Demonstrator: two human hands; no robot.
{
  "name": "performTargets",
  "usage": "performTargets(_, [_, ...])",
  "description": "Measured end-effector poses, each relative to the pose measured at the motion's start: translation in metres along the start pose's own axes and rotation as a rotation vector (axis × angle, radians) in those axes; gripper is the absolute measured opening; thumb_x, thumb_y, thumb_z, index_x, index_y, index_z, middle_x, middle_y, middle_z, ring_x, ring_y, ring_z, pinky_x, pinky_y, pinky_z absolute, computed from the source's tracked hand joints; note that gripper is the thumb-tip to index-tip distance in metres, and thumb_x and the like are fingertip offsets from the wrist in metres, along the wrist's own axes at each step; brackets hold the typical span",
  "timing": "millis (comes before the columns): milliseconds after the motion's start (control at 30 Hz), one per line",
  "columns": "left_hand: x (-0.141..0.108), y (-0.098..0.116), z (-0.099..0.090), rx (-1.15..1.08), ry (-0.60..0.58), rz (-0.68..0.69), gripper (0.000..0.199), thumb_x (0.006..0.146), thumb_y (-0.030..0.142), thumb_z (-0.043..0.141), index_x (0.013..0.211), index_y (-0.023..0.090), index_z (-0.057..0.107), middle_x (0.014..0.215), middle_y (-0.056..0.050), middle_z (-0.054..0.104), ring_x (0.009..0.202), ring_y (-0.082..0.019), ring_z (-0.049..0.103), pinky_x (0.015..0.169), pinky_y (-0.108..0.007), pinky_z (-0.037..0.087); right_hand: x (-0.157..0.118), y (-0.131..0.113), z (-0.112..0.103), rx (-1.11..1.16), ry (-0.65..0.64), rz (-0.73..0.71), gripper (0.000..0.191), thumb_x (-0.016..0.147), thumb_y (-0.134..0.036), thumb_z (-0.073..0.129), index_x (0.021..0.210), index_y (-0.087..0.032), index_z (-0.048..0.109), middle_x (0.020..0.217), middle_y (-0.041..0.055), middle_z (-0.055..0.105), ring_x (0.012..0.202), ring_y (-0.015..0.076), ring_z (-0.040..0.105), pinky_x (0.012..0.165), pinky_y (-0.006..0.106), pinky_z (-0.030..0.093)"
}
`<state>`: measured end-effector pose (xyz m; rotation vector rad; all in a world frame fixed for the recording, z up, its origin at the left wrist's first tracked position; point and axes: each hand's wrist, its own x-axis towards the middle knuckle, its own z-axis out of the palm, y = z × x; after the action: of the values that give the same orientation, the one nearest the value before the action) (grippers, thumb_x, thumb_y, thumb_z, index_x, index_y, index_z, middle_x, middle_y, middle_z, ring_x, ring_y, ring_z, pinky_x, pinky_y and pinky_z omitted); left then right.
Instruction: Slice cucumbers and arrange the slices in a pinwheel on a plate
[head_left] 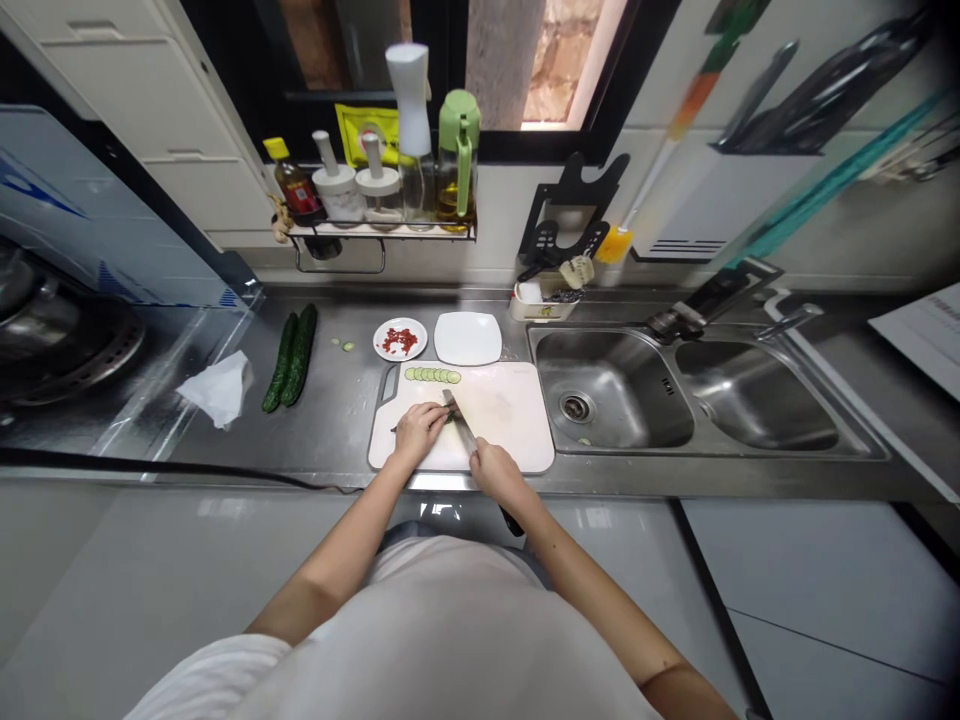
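Observation:
On the white cutting board point(510, 410), my left hand point(418, 432) presses down with bent fingers on a dark green cucumber piece point(451, 414), mostly hidden beneath it. My right hand point(499, 472) is closed around the handle of a knife point(463, 428). The blade points away from me and rests close against the left fingertips, at the cucumber's right end. Along the board's far left edge lies a row of thin, overlapping cucumber slices point(433, 375).
Behind the board stand a plate of chopped red pieces point(400, 340) and a white square plate point(468, 338). Two whole cucumbers point(290, 358) and a crumpled white tissue point(219, 390) lie left. A double sink point(615, 385) is on the right. Above hangs a seasoning rack point(382, 230).

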<state>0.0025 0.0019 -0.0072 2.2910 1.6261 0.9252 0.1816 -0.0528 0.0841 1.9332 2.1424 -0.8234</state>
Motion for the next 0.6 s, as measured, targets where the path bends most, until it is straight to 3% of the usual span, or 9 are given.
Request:
performTargets(267, [0.001, 0.001, 0.0, -0.014, -0.021, -0.03, 0.02, 0.091, 0.03, 0.054, 0.098, 0.025, 0.072, 0.101, -0.004, 0.068, 0.094, -0.018, 0.059, 0.082, -0.031, 0.048, -0.012, 0.006, 0.002, 0.0, -0.027, -0.018, 0.021, 0.093, -0.017, 0.037, 0.103, -0.014, 0.055, 0.094, 0.0126, 0.068, 0.088, 0.0214, 0.064, 0.068, 0.027, 0.035])
performTargets(600, [0.001, 0.003, -0.002, -0.023, -0.033, -0.039, 0.02, 0.091, 0.03, 0.053, 0.1, 0.025, 0.071, 0.101, -0.004, 0.068, 0.095, -0.017, 0.059, 0.082, -0.03, 0.047, -0.002, -0.001, -0.005, 0.019, -0.026, -0.006, 0.025, 0.093, -0.018, 0.036, 0.107, -0.014, 0.056, 0.098, 0.014, 0.067, 0.09, 0.0215, 0.063, 0.07, 0.027, 0.037])
